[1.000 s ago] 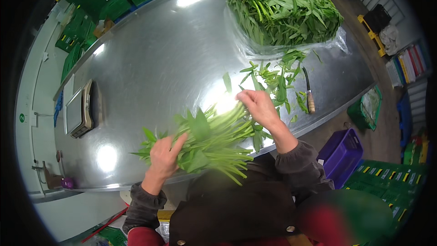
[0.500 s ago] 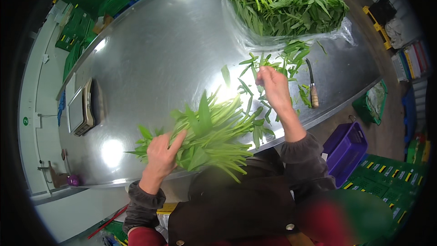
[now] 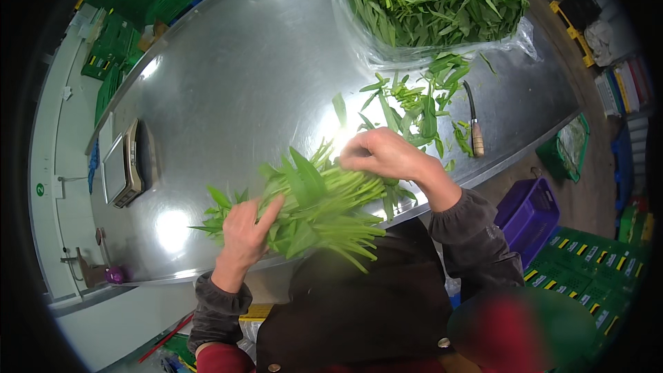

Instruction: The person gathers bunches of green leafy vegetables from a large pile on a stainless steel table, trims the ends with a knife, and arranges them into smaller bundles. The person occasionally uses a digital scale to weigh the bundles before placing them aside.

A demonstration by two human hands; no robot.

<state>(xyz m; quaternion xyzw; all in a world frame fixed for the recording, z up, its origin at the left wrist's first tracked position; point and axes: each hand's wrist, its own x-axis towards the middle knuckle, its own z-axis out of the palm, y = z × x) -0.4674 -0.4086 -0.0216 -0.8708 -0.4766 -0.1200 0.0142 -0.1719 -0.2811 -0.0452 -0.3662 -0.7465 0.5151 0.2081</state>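
Note:
My left hand is closed around a loose bunch of leafy green stems held over the table's near edge. My right hand has curled, pinched fingers at the bunch's upper right; what its fingertips hold is unclear. Trimmed leaves and stem pieces lie on the metal table beyond it. To their right rests a curved knife with a wooden handle. A large block of packed greens in clear plastic sits at the back right.
A scale stands at the left. Off the table's right edge are a green crate, a purple bin and stacked green crates. More green crates stand behind the table.
My right hand reached away over the loose trimmings, then came back down-left to the bunch. My left hand stays on the bunch, almost in place.

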